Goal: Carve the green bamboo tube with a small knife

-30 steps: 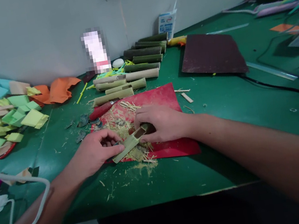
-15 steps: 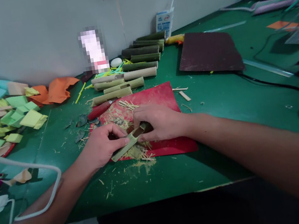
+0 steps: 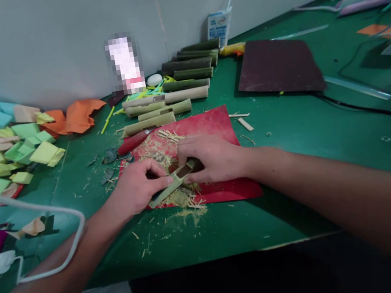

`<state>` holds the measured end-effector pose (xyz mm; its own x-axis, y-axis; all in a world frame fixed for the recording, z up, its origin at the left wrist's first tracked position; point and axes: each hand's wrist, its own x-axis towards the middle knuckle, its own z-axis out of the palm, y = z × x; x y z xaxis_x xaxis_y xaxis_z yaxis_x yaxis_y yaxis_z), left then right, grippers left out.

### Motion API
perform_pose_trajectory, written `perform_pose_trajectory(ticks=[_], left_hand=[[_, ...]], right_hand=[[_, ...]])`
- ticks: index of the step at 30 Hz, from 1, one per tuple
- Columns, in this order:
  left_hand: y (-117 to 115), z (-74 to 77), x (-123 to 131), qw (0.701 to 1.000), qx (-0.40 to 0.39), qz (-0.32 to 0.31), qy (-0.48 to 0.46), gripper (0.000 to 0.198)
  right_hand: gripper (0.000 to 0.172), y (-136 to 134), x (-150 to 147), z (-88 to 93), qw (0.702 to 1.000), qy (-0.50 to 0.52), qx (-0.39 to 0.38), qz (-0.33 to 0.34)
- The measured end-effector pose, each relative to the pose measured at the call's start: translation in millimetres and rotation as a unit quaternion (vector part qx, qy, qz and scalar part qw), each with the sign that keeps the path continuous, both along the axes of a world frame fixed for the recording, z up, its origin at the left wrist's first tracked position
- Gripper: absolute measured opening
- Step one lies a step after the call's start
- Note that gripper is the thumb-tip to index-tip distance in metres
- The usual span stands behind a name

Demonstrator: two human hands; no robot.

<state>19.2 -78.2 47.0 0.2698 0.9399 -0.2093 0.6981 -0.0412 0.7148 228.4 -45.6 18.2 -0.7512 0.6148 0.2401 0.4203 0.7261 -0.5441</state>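
Note:
A green bamboo piece (image 3: 168, 193) with an opening cut in its side lies slantwise over a red sheet (image 3: 214, 123). My left hand (image 3: 142, 184) grips its lower left part between thumb and fingers. Around its upper right end, thumb and fingers of my right hand (image 3: 208, 159) are closed. Pale shavings (image 3: 193, 201) and dust are scattered beneath and beside the piece. A red-handled tool (image 3: 135, 141) rests at the sheet's upper left edge. Several bamboo pieces (image 3: 189, 84) lie in a row behind the sheet.
Folded coloured papers (image 3: 10, 151) and orange paper (image 3: 82, 115) are at the left. A white cable (image 3: 60, 207) loops over my left forearm. A dark board (image 3: 279, 66) lies right of the bamboo row. A drink carton (image 3: 218, 28) stands by the wall.
The whole view has shifted slightly, so the things on the table appear a little farther right. Both hands keep their hold on the bamboo piece.

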Motion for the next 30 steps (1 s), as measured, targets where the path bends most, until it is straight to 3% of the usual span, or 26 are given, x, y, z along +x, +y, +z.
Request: perform_pose_trajectory(ticks=[4,9,17,21,26,30], left_hand=[[3.1,2.9,6.5,1.0,0.003,-0.018,0.012,0.019],[-4.1,8.2,-6.2,0.999,-0.003,-0.015,0.032,0.02],[5.2,0.3,13.7,1.0,0.005,-0.011,0.012,0.02],[2.7,-0.5,8.3,1.0,0.005,-0.004,-0.013,0.022],[-9.8,-2.5,-0.8,0.997,0.065,0.024,-0.017,0.019],[-14.4,-8.6,-1.7,0.993,0.119,-0.009,-0.015,0.016]], right_hand=[[0.021,0.0,1.2,0.8,1.0,-0.003,-0.014,-0.004],[0.021,-0.1,0.3,1.3,1.0,-0.003,-0.026,-0.01],[0.02,-0.9,1.0,-0.3,1.0,-0.003,-0.002,-0.01],[0.022,-0.2,1.9,0.0,1.0,-0.007,-0.016,-0.014],[0.02,0.1,1.3,1.0,1.0,-0.012,-0.006,-0.022],[0.019,-0.2,1.0,0.6,0.999,-0.012,-0.012,-0.028]])
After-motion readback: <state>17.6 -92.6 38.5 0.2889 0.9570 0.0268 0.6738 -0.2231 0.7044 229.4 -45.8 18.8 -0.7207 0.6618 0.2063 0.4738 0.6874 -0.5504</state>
